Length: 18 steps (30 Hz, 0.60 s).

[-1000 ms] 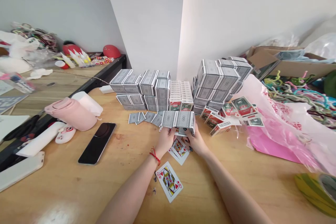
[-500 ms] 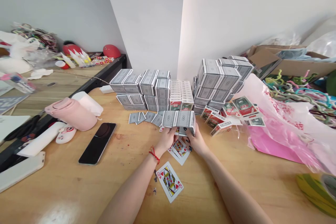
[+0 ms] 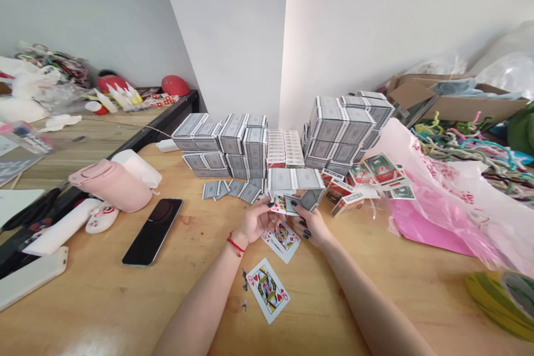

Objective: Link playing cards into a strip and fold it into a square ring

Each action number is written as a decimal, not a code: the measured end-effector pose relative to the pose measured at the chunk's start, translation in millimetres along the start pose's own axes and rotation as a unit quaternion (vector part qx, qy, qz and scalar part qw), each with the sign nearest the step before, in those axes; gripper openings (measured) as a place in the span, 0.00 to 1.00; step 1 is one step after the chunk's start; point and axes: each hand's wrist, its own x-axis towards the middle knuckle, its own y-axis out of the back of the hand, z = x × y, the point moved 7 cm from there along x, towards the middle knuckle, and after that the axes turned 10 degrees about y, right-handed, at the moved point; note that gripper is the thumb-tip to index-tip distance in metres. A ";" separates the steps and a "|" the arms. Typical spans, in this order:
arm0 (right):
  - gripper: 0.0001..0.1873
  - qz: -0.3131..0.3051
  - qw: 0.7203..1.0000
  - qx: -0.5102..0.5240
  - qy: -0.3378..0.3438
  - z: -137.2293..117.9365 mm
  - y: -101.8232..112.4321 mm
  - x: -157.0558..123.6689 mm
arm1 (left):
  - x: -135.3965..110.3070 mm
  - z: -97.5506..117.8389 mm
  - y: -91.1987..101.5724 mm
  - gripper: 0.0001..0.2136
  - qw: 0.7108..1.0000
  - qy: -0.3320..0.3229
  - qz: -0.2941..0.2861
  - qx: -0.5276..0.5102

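Observation:
Between my hands is a box-like piece built of folded grey-backed playing cards (image 3: 296, 179), its near side open. My right hand (image 3: 312, 226) is closed on its right part, thumb on a grey card back. The fingers of my left hand (image 3: 253, 221) pinch a playing card with red hearts (image 3: 278, 203) at the piece's left front. Below lie face-up cards (image 3: 287, 237), and nearer me a queen of hearts (image 3: 268, 290). Loose grey-backed cards (image 3: 237, 188) are spread behind my left hand. Stacked card blocks (image 3: 244, 144) stand at the back.
A taller card-block stack (image 3: 342, 128) stands back right, with card boxes (image 3: 342, 192) before it. Pink plastic wrapping (image 3: 434, 228) and a tape roll (image 3: 500, 300) lie right. A phone (image 3: 153, 232) and pink bottle (image 3: 112, 184) are left, beside a second table (image 3: 95, 133).
The card piece has moved slightly right and tipped, showing its open inside. My left hand has shifted left and now pinches a heart card at its front. The view has shifted slightly.

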 end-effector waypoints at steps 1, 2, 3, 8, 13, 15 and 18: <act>0.13 0.000 1.000 0.029 -0.013 -0.3 0.1 -0.5 | -1.5 -0.2 -2.1 0.14 0.999 0.011 -0.028 -0.023; 0.13 -0.006 0.998 0.050 -0.022 -0.7 -0.5 -1.0 | -2.6 -0.8 -4.1 0.16 0.998 0.020 -0.048 -0.036; 0.12 -0.014 0.997 0.068 -0.030 -0.8 -1.7 -1.5 | -3.2 -1.9 -5.8 0.18 0.997 0.027 -0.060 -0.042; 0.17 -0.067 0.991 0.102 -0.062 6.9 -11.2 -3.8 | 0.3 -13.8 -9.2 0.19 0.993 0.047 -0.082 -0.071; 0.21 -0.128 0.978 0.125 -0.112 18.3 -24.5 -9.3 | 6.8 -21.9 -3.7 0.17 0.994 0.069 -0.048 -0.069; 0.20 -0.138 0.977 0.118 -0.111 17.4 -27.0 -10.5 | 8.3 -21.3 -0.5 0.16 0.996 0.068 -0.014 -0.048; 0.19 -0.135 0.983 0.090 -0.090 12.9 -27.0 -10.9 | 7.0 -20.7 0.1 0.16 0.997 0.078 0.009 -0.018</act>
